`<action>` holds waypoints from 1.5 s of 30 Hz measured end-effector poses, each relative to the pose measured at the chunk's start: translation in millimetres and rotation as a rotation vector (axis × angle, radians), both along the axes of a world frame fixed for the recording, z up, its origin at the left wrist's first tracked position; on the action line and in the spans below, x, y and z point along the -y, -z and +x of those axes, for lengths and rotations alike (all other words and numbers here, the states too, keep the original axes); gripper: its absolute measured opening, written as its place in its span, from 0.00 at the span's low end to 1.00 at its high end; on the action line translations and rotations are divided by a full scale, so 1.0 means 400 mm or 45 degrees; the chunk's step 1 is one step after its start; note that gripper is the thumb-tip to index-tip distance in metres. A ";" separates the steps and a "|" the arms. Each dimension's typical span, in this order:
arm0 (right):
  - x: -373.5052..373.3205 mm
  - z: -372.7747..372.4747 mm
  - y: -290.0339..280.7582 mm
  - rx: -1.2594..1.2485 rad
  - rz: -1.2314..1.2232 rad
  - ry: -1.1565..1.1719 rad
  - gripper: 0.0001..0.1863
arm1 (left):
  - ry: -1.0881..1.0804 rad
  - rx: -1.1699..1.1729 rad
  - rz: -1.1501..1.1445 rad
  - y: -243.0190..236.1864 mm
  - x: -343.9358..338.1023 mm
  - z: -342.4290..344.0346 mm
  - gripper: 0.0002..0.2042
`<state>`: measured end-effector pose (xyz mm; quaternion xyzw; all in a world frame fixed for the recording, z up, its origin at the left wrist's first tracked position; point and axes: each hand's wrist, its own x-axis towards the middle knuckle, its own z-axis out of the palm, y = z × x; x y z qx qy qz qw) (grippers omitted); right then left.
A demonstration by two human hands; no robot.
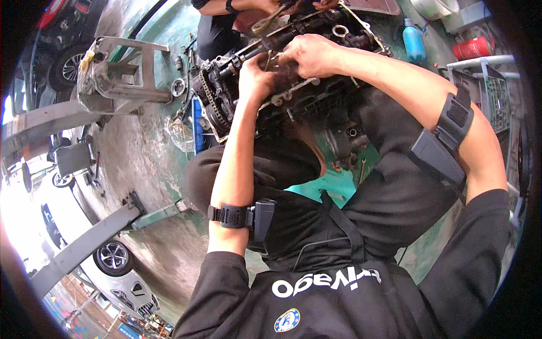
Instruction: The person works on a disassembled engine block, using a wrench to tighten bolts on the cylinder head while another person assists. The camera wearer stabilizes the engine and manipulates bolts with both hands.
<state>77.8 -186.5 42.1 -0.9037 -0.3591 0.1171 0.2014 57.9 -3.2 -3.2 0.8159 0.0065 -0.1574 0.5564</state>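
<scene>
An engine assembly (353,39), dark and oily, lies across the upper middle, with a timing chain (210,99) at its left end. Over it is my left hand (257,79), fingers curled at a thin metal piece whose shape is unclear. Just right of that, my right hand (310,56) is closed, its fingertips at the same spot; what it grips is too small and blurred to name. Another person's hands (268,7) are at the engine's far side, by a long metal tool (262,25).
Left are a metal lift frame (127,45), blue tray (199,127), loose tools (179,85) and white car (113,282). A dark metal part (344,138) lies between my legs. At right are a blue bottle (413,39), red cylinder (471,49) and metal rack (483,65).
</scene>
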 end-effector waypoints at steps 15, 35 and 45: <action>-0.023 -0.021 -0.003 0.103 -0.161 0.028 0.15 | 0.043 -0.089 -0.059 -0.020 -0.003 0.002 0.20; -0.027 -0.021 -0.021 -0.033 -0.319 0.081 0.17 | -0.016 0.073 0.025 0.006 0.003 0.003 0.17; -0.021 -0.023 -0.006 0.140 -0.157 -0.047 0.11 | 0.011 0.065 0.249 -0.013 -0.002 0.010 0.16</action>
